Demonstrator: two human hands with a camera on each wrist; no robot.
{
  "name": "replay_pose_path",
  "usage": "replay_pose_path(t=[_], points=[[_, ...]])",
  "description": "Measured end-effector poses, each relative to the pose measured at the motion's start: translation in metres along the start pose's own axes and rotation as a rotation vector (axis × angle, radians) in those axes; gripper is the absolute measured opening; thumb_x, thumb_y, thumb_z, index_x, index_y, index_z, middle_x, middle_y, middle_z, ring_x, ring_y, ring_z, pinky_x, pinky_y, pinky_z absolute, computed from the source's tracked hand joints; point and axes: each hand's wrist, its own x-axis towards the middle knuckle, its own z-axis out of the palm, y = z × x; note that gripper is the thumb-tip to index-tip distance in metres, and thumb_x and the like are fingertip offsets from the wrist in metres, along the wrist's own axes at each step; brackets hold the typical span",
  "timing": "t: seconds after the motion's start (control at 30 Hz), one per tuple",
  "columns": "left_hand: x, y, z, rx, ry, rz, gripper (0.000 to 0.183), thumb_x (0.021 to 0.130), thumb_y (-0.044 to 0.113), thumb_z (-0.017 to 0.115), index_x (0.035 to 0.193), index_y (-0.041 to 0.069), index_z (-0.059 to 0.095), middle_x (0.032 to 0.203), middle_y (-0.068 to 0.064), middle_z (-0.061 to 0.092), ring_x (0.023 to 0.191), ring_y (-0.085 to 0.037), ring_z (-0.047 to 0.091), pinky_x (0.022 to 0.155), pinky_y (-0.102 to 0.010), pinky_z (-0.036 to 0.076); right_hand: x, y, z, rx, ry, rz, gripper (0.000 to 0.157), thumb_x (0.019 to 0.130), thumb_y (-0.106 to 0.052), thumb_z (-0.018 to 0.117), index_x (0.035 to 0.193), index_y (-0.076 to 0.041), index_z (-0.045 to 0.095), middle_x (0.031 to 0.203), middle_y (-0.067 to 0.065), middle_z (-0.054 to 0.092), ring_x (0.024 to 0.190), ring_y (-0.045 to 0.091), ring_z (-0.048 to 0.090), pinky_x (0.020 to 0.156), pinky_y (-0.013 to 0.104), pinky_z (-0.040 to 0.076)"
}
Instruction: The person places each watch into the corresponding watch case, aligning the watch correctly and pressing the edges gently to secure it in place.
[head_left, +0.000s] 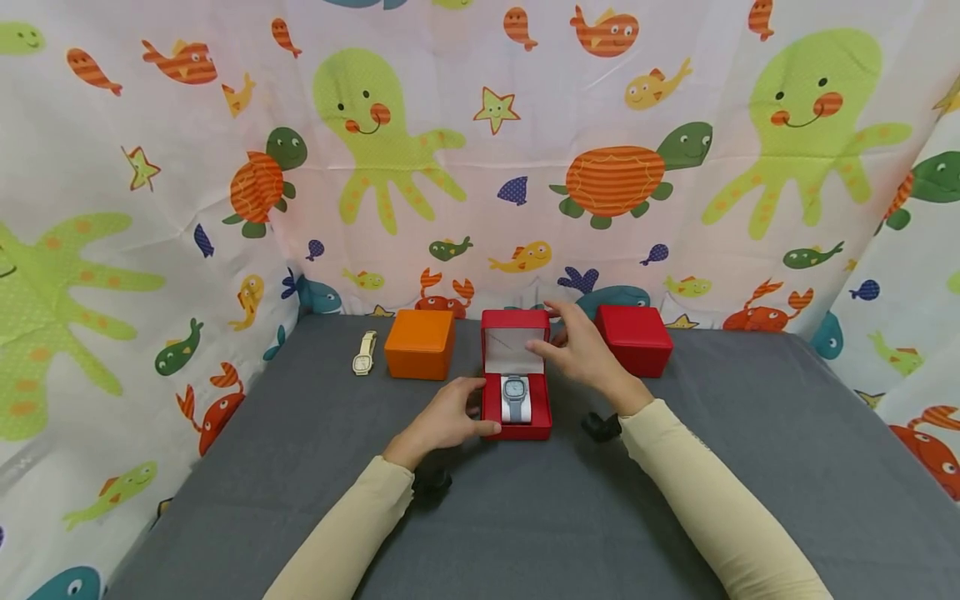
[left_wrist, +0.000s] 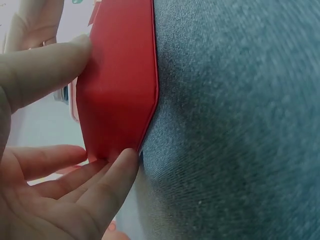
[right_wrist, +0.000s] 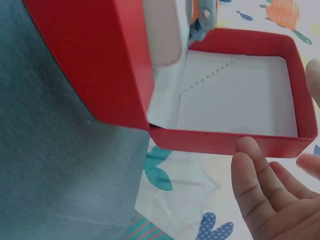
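Note:
A red watch box (head_left: 516,432) stands on the table with its hinged lid (head_left: 514,318) raised. Inside it, a wristwatch (head_left: 515,400) with a grey-blue strap is wrapped around a white cushion. My left hand (head_left: 448,414) grips the box base from the left; in the left wrist view the thumb (left_wrist: 60,67) lies at the front and the fingers (left_wrist: 107,187) along the side. My right hand (head_left: 581,350) is at the lid's right edge, thumb in front of the lining. Fingertips (right_wrist: 245,167) meet the lid's side wall in the right wrist view, fairly straight and spread.
An orange box (head_left: 420,344) stands closed left of the red watch box, with a gold-coloured wristwatch (head_left: 364,353) lying beside it. Another red box (head_left: 635,341), closed, stands to the right. Behind the grey table (head_left: 315,483) hangs a curtain (head_left: 480,208) printed with sea animals.

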Motion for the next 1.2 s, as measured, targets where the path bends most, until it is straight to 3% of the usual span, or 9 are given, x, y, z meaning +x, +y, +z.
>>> replay_pose_path(t=[0.23,0.4,0.67,0.97,1.1,1.2], points=[[0.0,0.001,0.002,-0.027,0.001,-0.03,0.079,0.079,0.03,0.079,0.143,0.005,0.04,0.134,-0.01,0.049,0.113,-0.023,0.056,0.091,-0.036,0.05,0.011,-0.002,-0.004,-0.082,-0.051,-0.024,0.059,0.089,-0.034,0.068,0.138,-0.011,0.045,0.119,0.007,0.052,0.087,0.022,0.056,0.067,0.032,0.055],[0.0,0.001,0.003,-0.017,0.013,-0.043,0.078,0.078,0.031,0.079,0.142,0.005,0.041,0.133,-0.01,0.049,0.113,-0.024,0.055,0.092,-0.037,0.05,0.014,-0.001,-0.005,-0.087,-0.054,-0.014,0.054,0.09,-0.038,0.065,0.134,-0.013,0.048,0.108,0.005,0.054,0.085,0.022,0.054,0.064,0.031,0.053],[0.001,0.0,0.005,0.0,0.031,-0.049,0.077,0.077,0.032,0.08,0.14,0.006,0.044,0.132,-0.01,0.05,0.112,-0.024,0.055,0.092,-0.038,0.05,0.002,-0.001,-0.008,-0.09,-0.102,-0.101,0.047,0.088,-0.04,0.067,0.124,-0.016,0.049,0.097,0.002,0.058,0.08,0.019,0.056,0.064,0.03,0.052],[0.002,-0.001,0.004,0.003,0.03,-0.015,0.074,0.077,0.03,0.081,0.138,0.006,0.047,0.127,-0.008,0.054,0.107,-0.023,0.058,0.09,-0.038,0.051,-0.028,-0.006,-0.004,-0.139,-0.161,-0.245,0.051,0.084,-0.023,0.075,0.125,-0.014,0.047,0.11,0.0,0.064,0.082,0.012,0.061,0.071,0.031,0.056],[0.002,-0.001,0.003,-0.001,0.023,-0.015,0.071,0.077,0.03,0.081,0.136,0.007,0.049,0.125,-0.006,0.055,0.106,-0.023,0.058,0.091,-0.039,0.05,-0.041,-0.002,0.002,-0.171,-0.151,-0.322,0.052,0.079,-0.022,0.08,0.121,-0.012,0.051,0.117,0.003,0.062,0.092,0.012,0.063,0.078,0.033,0.056],[0.002,-0.001,0.004,-0.007,0.024,-0.016,0.071,0.076,0.03,0.081,0.135,0.007,0.049,0.125,-0.006,0.056,0.106,-0.023,0.059,0.091,-0.039,0.05,-0.047,0.002,0.007,-0.193,-0.131,-0.386,0.05,0.075,-0.021,0.083,0.114,-0.013,0.053,0.116,0.002,0.06,0.094,0.011,0.06,0.077,0.028,0.055]])
